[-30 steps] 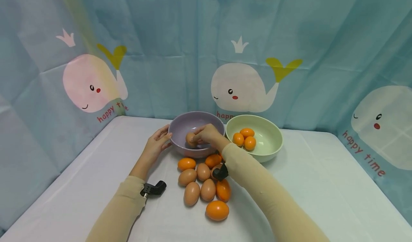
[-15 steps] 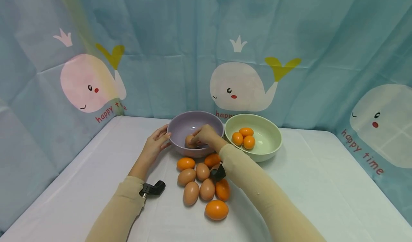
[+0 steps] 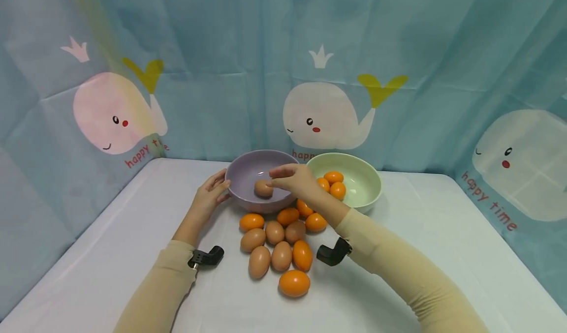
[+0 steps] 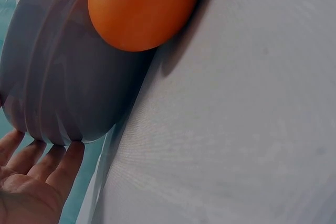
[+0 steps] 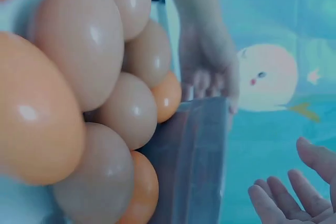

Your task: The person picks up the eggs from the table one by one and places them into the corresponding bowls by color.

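Note:
A purple bowl (image 3: 261, 206) stands at the back of the table with one brown egg (image 3: 263, 189) lying inside. My left hand (image 3: 206, 195) holds the bowl at its left side, thumb at the rim and fingertips against the outer wall, as the left wrist view shows for the fingers. Over the bowl's right rim is my right hand (image 3: 298, 179), fingers extended and parted, holding nothing; the right wrist view shows its loose fingers (image 5: 291, 198). In front of the bowl lie several brown eggs (image 3: 259, 262) and several glossy orange egg-shaped pieces (image 3: 294, 283).
A light green bowl (image 3: 369, 195) with three orange pieces (image 3: 338, 191) stands right of the purple one, partly behind my right hand. The white-covered table (image 3: 133, 234) meets a blue whale-print curtain (image 3: 230, 102) at the back. Black cameras (image 3: 333, 252) sit on both wrists.
My right hand has let go of the brown egg in the purple bowl and drawn up and right, its fingers opening. The left hand stays on the bowl. The head view has shifted slightly.

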Demonstrator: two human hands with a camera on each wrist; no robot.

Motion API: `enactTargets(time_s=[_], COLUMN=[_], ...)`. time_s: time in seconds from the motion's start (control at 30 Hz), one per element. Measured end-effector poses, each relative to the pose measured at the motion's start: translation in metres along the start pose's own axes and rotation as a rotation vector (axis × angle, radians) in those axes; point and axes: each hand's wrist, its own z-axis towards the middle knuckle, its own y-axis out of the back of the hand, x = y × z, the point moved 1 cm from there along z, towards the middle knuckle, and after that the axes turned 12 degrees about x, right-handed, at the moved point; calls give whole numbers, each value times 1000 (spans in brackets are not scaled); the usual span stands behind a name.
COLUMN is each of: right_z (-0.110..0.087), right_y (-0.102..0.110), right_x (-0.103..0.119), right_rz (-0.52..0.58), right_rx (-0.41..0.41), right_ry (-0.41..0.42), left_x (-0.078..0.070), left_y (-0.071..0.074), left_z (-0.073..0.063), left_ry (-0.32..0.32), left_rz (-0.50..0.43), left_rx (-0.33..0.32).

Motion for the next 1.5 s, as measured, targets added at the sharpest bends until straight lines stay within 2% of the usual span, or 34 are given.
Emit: enactTargets(time_s=[0.37, 0.7, 0.87, 1.1, 1.5], right_z=[-60, -92, -101, -108, -113], right_y=[12, 9, 8, 7, -3], right_x=[-20, -45, -57, -69, -86], right_rz=[87, 120, 110, 78, 62], right_rx=[30, 62, 83, 47, 62], right_ry=[-10, -30, -34, -73, -114], left_x=[1, 2, 1, -1, 1], left_y=[2, 4, 3, 0, 0], left_z=[0, 2, 1, 1, 2], left_ry=[9, 10, 11, 15, 28], left_rz=[17, 27, 14, 8, 22], left_rx=[-3, -16, -10, -11, -19])
